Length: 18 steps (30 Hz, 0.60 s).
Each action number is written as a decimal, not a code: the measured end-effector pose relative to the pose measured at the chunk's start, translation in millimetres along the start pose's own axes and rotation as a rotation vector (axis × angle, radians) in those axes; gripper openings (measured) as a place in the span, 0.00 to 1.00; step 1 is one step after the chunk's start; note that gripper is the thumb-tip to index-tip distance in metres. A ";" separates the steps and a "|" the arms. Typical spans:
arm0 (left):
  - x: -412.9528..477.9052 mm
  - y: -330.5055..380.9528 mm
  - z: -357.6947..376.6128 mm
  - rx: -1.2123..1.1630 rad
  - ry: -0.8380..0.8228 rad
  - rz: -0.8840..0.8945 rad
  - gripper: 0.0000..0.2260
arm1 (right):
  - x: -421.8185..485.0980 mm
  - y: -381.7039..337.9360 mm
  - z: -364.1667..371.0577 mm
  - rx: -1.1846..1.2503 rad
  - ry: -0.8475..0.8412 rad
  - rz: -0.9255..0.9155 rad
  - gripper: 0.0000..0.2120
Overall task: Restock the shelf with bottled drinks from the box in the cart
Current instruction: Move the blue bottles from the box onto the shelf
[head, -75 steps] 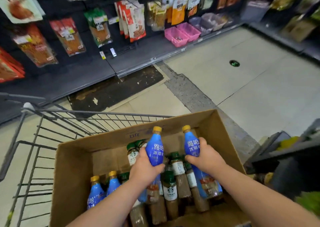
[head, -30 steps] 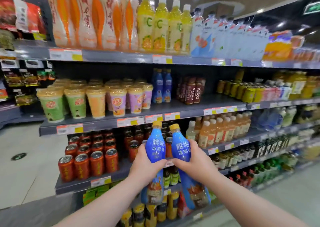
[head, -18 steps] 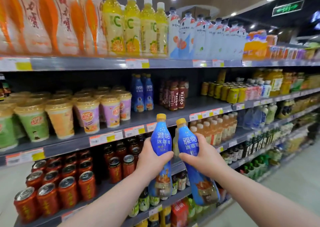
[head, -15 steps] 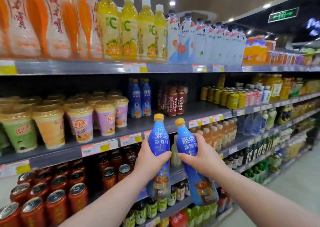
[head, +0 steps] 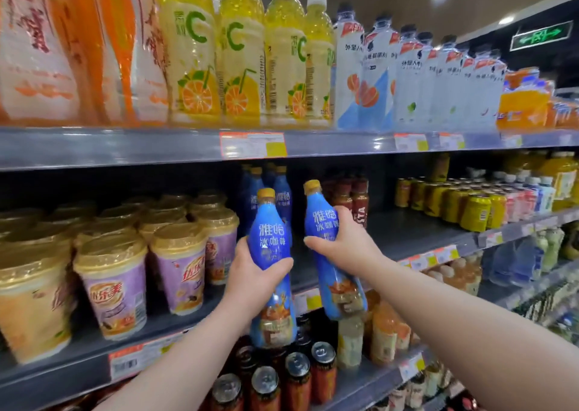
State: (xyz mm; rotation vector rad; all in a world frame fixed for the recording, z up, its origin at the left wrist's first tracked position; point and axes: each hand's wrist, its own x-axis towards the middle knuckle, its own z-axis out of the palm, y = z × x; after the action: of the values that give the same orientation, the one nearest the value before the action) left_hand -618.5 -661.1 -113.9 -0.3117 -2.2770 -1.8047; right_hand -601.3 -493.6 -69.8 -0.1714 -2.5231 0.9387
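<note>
Now both blue drinks are up higher than a moment ago and farther apart, right in front of the middle shelf [head: 407, 232]. The left hand [head: 247, 279] curls its fingers round the left bottle [head: 271, 232]. The right hand [head: 347, 248] curls round the right bottle [head: 322, 219]. Matching shelf bottles [head: 283, 196] stand just behind, so these can likely go in soon. White writing says 雅哈 冰咖啡. Yellow bottles [head: 188, 66] above show a green C.

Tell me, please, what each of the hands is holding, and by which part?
The left hand grips one blue bottle around its middle; the right hand grips a second blue bottle likewise.
</note>
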 end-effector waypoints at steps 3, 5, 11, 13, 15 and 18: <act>16.5 -2.2 -3.6 0.001 0.057 0.005 0.24 | 34.6 -1.7 12.8 0.026 0.002 -0.019 0.37; 25.7 -3.5 -4.7 0.005 0.076 -0.003 0.23 | 56.0 0.0 21.9 0.043 -0.006 -0.035 0.40; 44.2 -5.1 2.1 0.086 0.139 -0.009 0.22 | 99.7 12.8 50.4 0.153 -0.011 -0.097 0.40; 53.8 -7.3 9.1 0.110 0.176 0.010 0.24 | 110.0 19.3 59.2 0.207 -0.011 -0.119 0.43; 63.1 -5.5 16.9 0.126 0.219 0.027 0.27 | 122.0 27.1 69.0 0.260 -0.019 -0.129 0.50; 75.9 -4.6 27.6 0.131 0.256 0.031 0.31 | 136.3 40.4 83.8 0.350 -0.042 -0.130 0.55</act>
State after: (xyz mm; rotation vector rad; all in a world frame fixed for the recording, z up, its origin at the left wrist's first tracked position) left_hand -693.4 -633.0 -101.5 -0.0869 -2.1833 -1.5692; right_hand -762.0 -476.7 -103.3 0.1194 -2.3273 1.3182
